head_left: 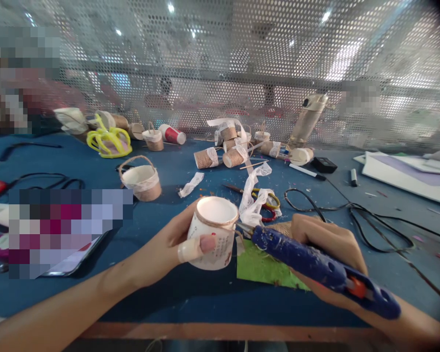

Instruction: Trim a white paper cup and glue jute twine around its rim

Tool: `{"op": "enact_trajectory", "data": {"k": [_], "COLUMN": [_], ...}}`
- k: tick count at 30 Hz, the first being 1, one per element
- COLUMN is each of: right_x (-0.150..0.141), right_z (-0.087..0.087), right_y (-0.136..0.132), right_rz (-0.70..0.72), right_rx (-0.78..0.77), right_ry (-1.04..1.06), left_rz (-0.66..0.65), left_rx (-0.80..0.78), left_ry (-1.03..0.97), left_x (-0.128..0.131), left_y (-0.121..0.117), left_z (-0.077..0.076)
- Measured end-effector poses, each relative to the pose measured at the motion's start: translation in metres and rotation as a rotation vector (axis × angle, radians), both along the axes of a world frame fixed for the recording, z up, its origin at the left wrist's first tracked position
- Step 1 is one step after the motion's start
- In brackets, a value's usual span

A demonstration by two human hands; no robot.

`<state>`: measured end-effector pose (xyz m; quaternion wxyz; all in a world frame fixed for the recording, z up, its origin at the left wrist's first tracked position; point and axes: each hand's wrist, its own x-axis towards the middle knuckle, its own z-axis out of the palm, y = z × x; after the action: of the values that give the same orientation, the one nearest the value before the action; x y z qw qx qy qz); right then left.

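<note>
White paper cup (205,256) is held upright above the blue table (190,303), its open mouth turned up; it is taken as the landmark below. The cup is gripped from its left by the left hand (165,252), the thumb, wrapped in a pale bandage (188,249), being pressed on the printed near wall; the other fingers are hidden behind the cup. A band of brown twine (216,224) is wound just below the rim. To the right of the cup, a blue glue gun (308,264) is gripped in the closed right hand (326,239), its metal nozzle (245,227) being pointed at the twine on the cup's right side. Whether the twine is touched by the nozzle cannot be told for certain at this angle.

Right of the cup, a green sheet (258,269) is partly covered by the gun. Just beyond the cup to the right, white lace (249,203) is seen lying across scissors (273,199). Beyond the cup to the left, a lace-trimmed basket (143,183) with an arched handle is seen; nearer, to the cup's left, a flat device (77,259) is partly obscured by pixelation. Well beyond the cup, wrapped cups (234,155) are heaped together, and a yellow looped object (110,142) is noted to their left. Far right of the cup, a black cable (370,237) is spread in loops.
</note>
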<state>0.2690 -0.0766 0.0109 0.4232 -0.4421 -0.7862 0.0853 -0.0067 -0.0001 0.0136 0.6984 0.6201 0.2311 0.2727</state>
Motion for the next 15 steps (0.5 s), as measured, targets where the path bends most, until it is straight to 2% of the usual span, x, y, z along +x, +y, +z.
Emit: {"op": "enact_trajectory", "data": {"k": [7,15], "right_x": [0.0002,0.002], "right_z": [0.002,0.0039], "right_y": [-0.0019,-0.0028], "right_rz": [0.006,0.013], "right_rx": [-0.03,-0.072], "right_ry": [-0.026,-0.014], "left_rz": [-0.044,0.016], "left_rx": [-0.086,-0.048], "left_ry": [-0.052,-0.061], "left_x": [0.0014,0.0], "left_y": [-0.0001,0.0012], "left_z": [0.0019,-0.0019]}}
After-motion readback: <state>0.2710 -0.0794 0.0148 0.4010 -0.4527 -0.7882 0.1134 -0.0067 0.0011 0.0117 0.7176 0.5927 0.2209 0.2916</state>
